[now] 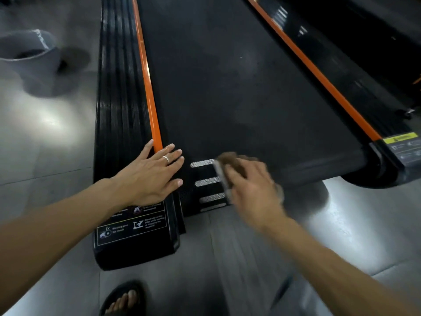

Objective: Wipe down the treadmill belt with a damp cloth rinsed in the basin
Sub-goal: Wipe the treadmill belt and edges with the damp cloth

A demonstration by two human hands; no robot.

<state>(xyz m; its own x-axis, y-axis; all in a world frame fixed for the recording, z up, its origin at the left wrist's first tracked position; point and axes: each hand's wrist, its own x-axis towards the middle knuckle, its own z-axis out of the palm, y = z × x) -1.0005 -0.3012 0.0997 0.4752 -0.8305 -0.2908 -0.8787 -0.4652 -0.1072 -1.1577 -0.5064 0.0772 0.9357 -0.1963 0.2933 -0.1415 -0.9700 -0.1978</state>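
1. Head view shows the right hand (248, 188) blurred in motion, its fingers (234, 173) curled over a brownish cloth (224, 172) and pressing it onto the near end of the treadmill belt (227, 92).
2. Under and just left of those fingers lie three pale stripes (206, 181) printed on the belt; the cloth covers their right ends.
3. Left hand (151, 175) rests flat with fingers spread, fingertips on the belt's edge and palm across the orange strip (149, 92) and ribbed side rail (120, 99).
4. Cloth looks soft, light and limp, probably damp; it should bunch easily, so a broad palm-down hold over its middle suits better than a pinch at a corner.
5. Belt is textured and likely grippy, and may shift when pushed.
6. Far beyond the left fingers stands the grey basin (29, 55) on the floor (45, 133).
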